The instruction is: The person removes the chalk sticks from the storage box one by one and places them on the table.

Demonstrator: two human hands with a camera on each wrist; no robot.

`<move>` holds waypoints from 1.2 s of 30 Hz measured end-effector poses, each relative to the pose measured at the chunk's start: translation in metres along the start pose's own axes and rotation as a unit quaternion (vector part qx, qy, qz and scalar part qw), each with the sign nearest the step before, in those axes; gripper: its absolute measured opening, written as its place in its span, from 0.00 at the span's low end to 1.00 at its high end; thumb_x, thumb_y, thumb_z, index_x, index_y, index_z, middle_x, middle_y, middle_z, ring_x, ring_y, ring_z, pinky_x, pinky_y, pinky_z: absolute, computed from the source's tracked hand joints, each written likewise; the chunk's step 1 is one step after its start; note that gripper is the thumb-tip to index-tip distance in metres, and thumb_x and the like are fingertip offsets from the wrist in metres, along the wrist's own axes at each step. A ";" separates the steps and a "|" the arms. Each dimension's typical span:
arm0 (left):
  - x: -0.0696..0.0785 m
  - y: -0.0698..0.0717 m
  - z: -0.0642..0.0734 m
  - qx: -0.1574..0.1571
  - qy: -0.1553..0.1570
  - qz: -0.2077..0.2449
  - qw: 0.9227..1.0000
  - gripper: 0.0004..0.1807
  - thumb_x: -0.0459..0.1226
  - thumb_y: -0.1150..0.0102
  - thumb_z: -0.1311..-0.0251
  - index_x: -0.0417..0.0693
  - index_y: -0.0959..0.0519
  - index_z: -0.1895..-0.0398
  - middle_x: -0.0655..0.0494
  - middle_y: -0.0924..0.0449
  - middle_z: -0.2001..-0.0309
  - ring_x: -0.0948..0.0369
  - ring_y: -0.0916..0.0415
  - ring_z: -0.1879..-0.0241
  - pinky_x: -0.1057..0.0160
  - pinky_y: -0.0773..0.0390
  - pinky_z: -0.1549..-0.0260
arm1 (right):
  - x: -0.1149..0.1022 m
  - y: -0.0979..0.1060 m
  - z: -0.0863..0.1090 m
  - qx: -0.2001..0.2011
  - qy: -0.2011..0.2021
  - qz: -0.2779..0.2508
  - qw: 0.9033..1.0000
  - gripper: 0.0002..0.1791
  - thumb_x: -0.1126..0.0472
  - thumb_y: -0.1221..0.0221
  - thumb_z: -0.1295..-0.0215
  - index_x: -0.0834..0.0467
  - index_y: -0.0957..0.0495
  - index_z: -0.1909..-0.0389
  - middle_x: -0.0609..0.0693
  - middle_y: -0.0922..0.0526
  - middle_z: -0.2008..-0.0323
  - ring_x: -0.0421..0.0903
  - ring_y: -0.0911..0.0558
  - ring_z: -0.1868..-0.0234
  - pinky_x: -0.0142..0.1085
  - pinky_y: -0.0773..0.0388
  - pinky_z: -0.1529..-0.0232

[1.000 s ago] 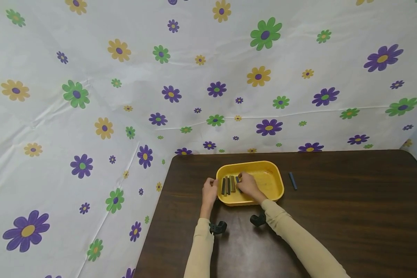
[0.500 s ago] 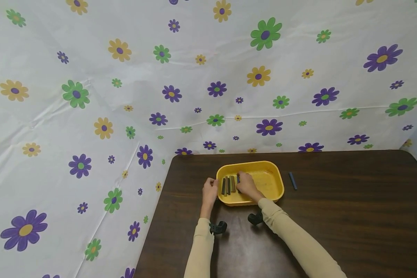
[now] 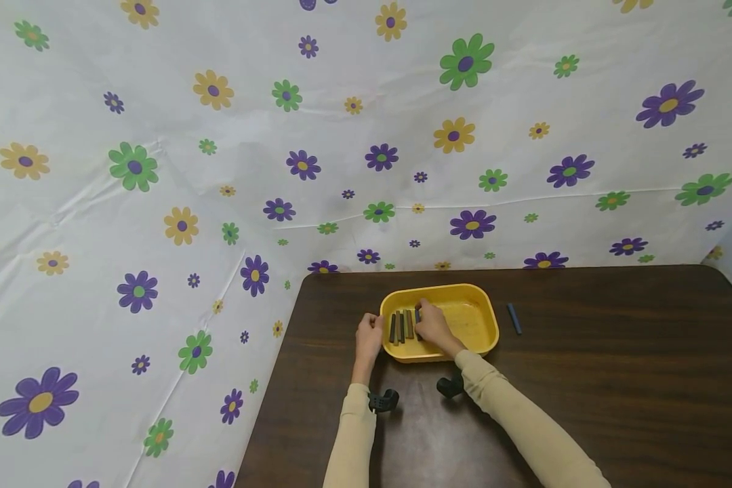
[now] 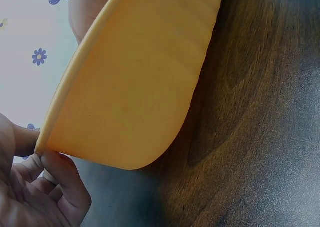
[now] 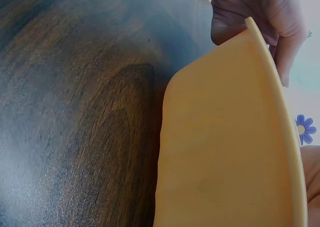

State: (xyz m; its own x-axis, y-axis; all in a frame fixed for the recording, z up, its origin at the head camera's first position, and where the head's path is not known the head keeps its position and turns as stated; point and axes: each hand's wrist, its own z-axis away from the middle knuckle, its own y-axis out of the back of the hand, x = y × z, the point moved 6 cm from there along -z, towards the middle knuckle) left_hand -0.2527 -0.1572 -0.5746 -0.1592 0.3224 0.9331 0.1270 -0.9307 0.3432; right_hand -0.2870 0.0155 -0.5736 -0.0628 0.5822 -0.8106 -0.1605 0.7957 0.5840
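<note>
A yellow plastic tray [image 3: 470, 325] sits on the table. At its left end my left hand [image 3: 369, 335] pinches the rim between thumb and fingers, as the left wrist view of that hand [image 4: 45, 182] shows. Inside the tray, my right hand [image 3: 436, 327] reaches down with its fingers on a short dark blue stick [image 3: 417, 314], which they partly cover. Left of it, several short sticks [image 3: 400, 327] in dark and olive-brown tones lie side by side. In the right wrist view the tray wall [image 5: 225, 132] hides most of my right hand [image 5: 312, 174].
Another blue stick [image 3: 514, 318] lies on the dark wooden table [image 3: 616, 352], just right of the tray. A white sheet with flowers [image 3: 341, 135] hangs behind the table and along its left side. Each wrist wears a black camera mount [image 3: 383, 400].
My right hand has shifted slightly left within the tray, and the blue stick under its fingers has turned from slanted to more in line with the others. My left hand stays at the rim.
</note>
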 end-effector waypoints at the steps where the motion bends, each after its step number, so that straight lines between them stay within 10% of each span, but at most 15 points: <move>1: 0.000 0.000 0.000 0.002 0.001 -0.001 1.000 0.13 0.40 0.51 0.19 0.37 0.25 0.56 0.53 0.31 0.73 0.62 0.35 0.81 0.64 0.32 0.80 | 0.000 0.000 0.000 0.000 0.000 -0.009 1.000 0.24 0.80 0.44 0.41 0.73 0.28 0.41 0.61 0.20 0.68 0.50 0.28 0.74 0.38 0.35 0.74; 15: -0.002 -0.001 0.001 0.007 0.005 -0.004 1.000 0.12 0.41 0.50 0.19 0.39 0.25 0.55 0.52 0.31 0.72 0.61 0.35 0.79 0.63 0.31 0.79 | 0.006 0.013 0.004 -0.021 -0.050 -0.176 0.983 0.27 0.78 0.39 0.37 0.70 0.29 0.36 0.68 0.18 0.56 0.54 0.15 0.68 0.44 0.15 0.67; 36: -0.006 -0.001 0.000 0.007 0.015 -0.002 1.000 0.12 0.41 0.50 0.19 0.40 0.25 0.55 0.53 0.31 0.73 0.61 0.35 0.79 0.64 0.31 0.80 | 0.021 0.070 0.008 -0.067 -0.066 -0.303 0.948 0.31 0.76 0.41 0.30 0.70 0.36 0.28 0.73 0.24 0.45 0.50 0.14 0.61 0.57 0.19 0.49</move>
State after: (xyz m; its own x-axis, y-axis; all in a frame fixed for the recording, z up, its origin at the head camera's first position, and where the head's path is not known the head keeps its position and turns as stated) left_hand -0.2522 -0.1581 -0.5807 -0.1892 0.3200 0.9283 0.1406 -0.9268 0.3481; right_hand -0.2917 0.0845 -0.5498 0.2028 0.0477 -0.9781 -0.2514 0.9679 -0.0050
